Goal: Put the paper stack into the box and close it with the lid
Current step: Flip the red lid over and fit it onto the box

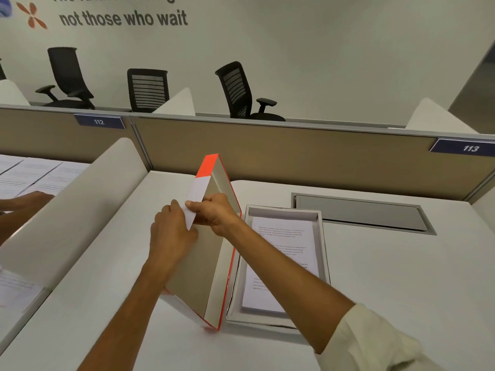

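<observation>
The open grey box point(324, 236) lies on the white desk, right of centre. The printed paper stack point(284, 253) rests flat inside it. The lid point(198, 266), orange and white outside and grey inside, stands tilted on its long edge just left of the box, its hollow side facing the box. My left hand point(170, 234) grips the lid's upper rim from the left. My right hand point(215, 214) pinches the same rim from the right, with my forearm crossing over the box.
A curved white divider point(88, 204) stands left of the desk; beyond it lie printed sheets point(34, 175) and another person's hand point(24, 202). A grey cable hatch point(359, 212) sits behind the box. A tan partition point(294, 153) closes the back.
</observation>
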The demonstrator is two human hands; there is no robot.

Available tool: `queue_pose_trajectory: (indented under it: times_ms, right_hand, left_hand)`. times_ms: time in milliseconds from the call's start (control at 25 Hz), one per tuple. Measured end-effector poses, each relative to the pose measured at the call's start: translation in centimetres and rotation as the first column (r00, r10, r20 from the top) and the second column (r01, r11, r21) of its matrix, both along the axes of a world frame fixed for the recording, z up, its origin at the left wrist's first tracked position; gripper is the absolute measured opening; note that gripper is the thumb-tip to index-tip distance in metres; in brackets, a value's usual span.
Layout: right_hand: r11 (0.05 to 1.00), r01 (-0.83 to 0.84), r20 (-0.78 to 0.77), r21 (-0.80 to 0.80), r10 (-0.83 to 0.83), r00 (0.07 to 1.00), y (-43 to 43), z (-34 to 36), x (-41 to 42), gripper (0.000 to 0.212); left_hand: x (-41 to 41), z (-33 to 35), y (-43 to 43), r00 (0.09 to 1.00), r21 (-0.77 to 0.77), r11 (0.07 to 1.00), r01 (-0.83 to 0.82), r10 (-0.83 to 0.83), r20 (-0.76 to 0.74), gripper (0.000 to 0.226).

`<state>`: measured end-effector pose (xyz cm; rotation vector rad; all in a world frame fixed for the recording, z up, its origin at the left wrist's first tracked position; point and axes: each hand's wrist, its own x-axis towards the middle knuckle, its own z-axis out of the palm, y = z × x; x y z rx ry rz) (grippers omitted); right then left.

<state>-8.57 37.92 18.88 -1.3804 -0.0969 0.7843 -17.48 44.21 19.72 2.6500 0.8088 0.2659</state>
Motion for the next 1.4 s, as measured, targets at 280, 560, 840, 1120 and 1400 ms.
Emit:
queue_pose_trajectory:
  times_ms: [280,560,840,1120,1400]
  right_hand:
    - [0.993,0.114,-0.067,-0.030,-0.116,0.991,-2.8,0.8,1.3,0.037]
    - [0.985,0.154,-0.171,0.079,-0.139,0.976,-7.8,2.9,1.8,0.032]
    - [0.965,0.119,-0.199,0.234,-0.073,0.977,-15.2,3.4,3.4,0.032]
    - [0.964,0.262,0.131,0.039,-0.265,0.955,-22.7,-0.2,4.3,0.041]
    - [0.842,0.437,0.485,-0.318,-0.252,0.837,-26.7,-7.8,2.3,0.048]
  left_hand:
    - [-0.6,0.2,3.9,0.998,-0.665,0.744,0.065,-0.041,0.052,0.087]
    - [1.0,-8.6,4.5,0.998,-0.742,0.668,-0.058,0.024,-0.056,0.072]
    - [1.3,-13.4,2.3,0.999,-0.989,0.144,-0.033,0.027,-0.030,0.067]
    - [2.9,-12.7,-0.5,0.977,-0.869,0.456,0.190,-0.003,0.212,0.048]
    - [3.0,-14.1,-4.8,0.968,-0.722,0.644,0.251,-0.164,0.190,0.041]
